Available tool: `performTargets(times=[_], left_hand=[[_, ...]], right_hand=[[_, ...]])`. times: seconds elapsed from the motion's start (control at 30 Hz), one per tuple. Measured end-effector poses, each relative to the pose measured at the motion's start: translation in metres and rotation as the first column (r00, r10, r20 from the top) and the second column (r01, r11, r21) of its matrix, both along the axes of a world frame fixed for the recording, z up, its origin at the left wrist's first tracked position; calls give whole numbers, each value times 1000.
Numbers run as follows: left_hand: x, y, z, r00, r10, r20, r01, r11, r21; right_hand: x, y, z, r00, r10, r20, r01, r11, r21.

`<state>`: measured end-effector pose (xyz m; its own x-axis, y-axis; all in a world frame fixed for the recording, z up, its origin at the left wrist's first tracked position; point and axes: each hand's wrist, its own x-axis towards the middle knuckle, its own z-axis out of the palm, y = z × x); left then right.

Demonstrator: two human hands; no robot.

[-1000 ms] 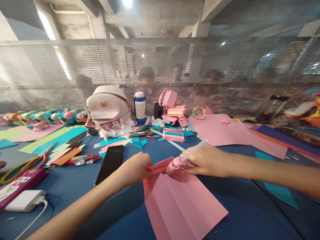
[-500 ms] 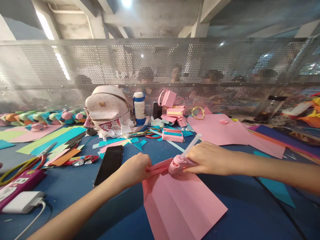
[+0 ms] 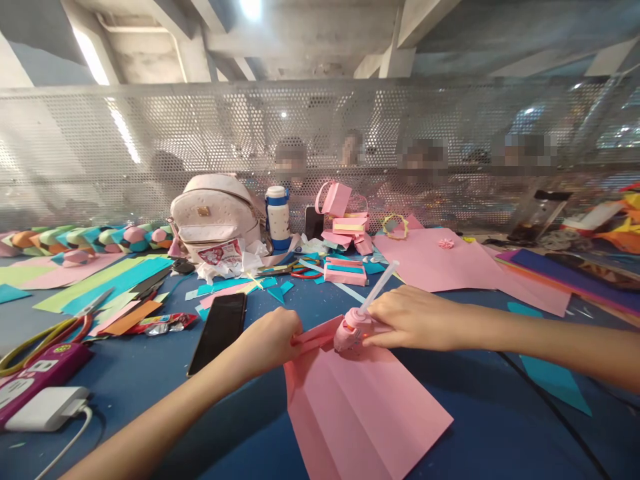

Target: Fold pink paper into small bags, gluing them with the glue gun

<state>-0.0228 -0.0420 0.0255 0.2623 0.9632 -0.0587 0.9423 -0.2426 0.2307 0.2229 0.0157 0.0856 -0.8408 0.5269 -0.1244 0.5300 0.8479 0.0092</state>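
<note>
A sheet of pink paper (image 3: 370, 407) with fold lines lies in front of me, its far edge raised and folded over. My left hand (image 3: 276, 337) pinches the left corner of that folded edge, fingers closed. My right hand (image 3: 407, 317) is wrapped round a pink hot glue gun (image 3: 350, 327), its nose tilted down over the far fold of the paper. A clear glue stick (image 3: 380, 287) sticks up out of the back of the gun. The gun's tip and trigger are hidden from me.
A black phone (image 3: 219, 333) lies left of my left hand. Scissors (image 3: 80, 327), a purple power strip (image 3: 47, 377) and a white charger (image 3: 47, 410) sit farther left. Behind are a backpack (image 3: 215, 207), a bottle (image 3: 278, 217) and pink paper boxes (image 3: 345, 270). A black cord (image 3: 550, 407) crosses at right.
The glue gun has shifted slightly left along the folded edge with my right hand. My left hand keeps its pinch on the paper, nearly unmoved.
</note>
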Motion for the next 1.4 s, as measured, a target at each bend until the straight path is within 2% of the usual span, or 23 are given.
performTargets(times=[0.3,0.83,1.4], left_hand=[[-3,2,-7,1000,2,-11,-2,1000,12],[4,-4,9,999,3,48,0,997,-78],[2,0,5,999,-15,49,20,995,-99]], right_hand=[[-1,2,1,998,-50,34,51,999,-2],[4,2,-4,995,-99,-31,102,991,91],[2,1,-11,990,-112,-83,119,989,91]])
